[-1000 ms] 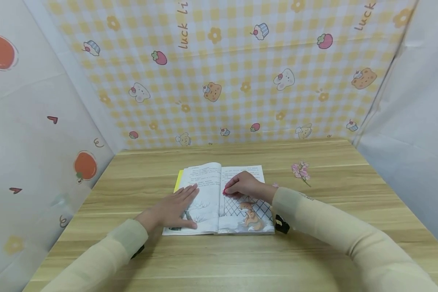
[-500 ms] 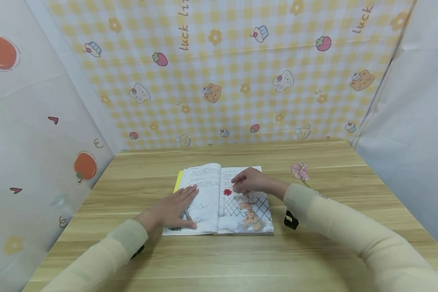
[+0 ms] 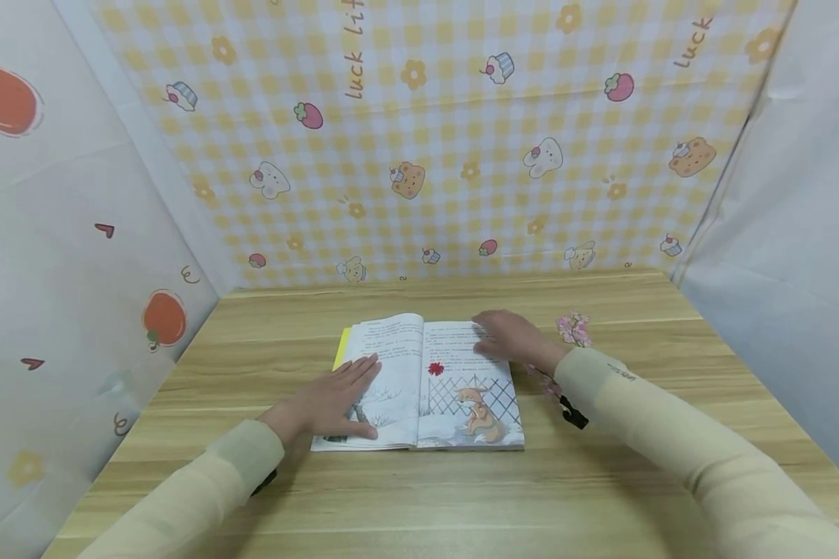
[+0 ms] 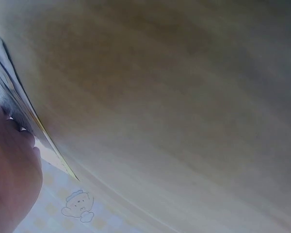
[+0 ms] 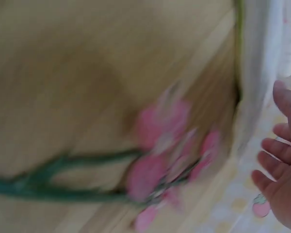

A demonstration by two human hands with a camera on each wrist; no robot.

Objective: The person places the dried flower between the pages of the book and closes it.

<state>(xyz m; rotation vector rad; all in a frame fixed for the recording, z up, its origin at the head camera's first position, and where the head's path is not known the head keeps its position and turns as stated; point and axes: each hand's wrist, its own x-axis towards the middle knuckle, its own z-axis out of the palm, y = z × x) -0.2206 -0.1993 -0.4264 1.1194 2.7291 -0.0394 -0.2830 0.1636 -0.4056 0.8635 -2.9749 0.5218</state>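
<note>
Resting left hand (image 3: 328, 400) on left page (image 3: 400, 374) of open book (image 3: 419, 448), fingers straight; holding right hand (image 3: 513, 338) at right page (image 3: 447, 429) edge, fingers loosely extended, pinching nothing. Seeing red flower (image 3: 436, 369) lying on right page. Probably finishing its placing; likely needing pinch on pink sprig (image 3: 545, 382) next.

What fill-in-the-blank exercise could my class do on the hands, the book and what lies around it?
1. The left hand rests on the ____ side of the open book.
2. On the book's other side lies a small leaf-like piece coloured ____.
3. The blossoms on the table beside the book are ____.
4. The right hand holds ____.

Missing words: left; red; pink; nothing.
</note>
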